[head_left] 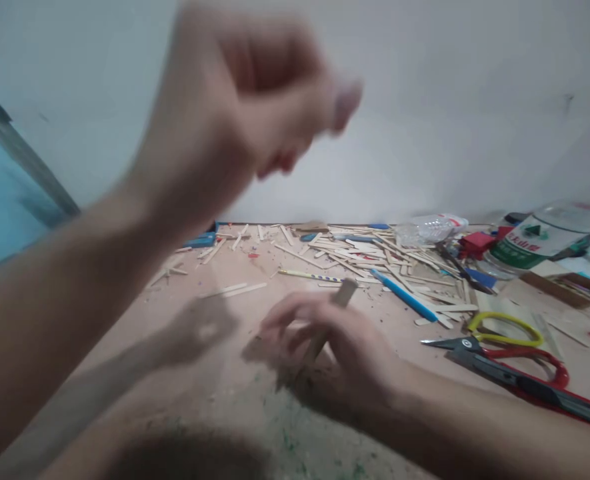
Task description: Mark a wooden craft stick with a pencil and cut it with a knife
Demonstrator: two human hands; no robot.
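My left hand (pixel 245 100) is raised high and close to the camera, blurred, its fingers curled into a loose fist; nothing shows in it. My right hand (pixel 325 347) rests low on the brown table (pixel 185 373), holding a flat wooden craft stick (pixel 342 297) upright between its fingers. A heap of loose wooden sticks (pixel 375 257) lies beyond the right hand.
Scissors with a yellow handle (pixel 505 330) and red-handled scissors (pixel 525 373) lie at the right. A blue pen (pixel 405 297), a striped pencil (pixel 307 275), a large clear jar with a green label (pixel 545 240), red pieces and a blue block (pixel 202 239) sit further back by the white wall.
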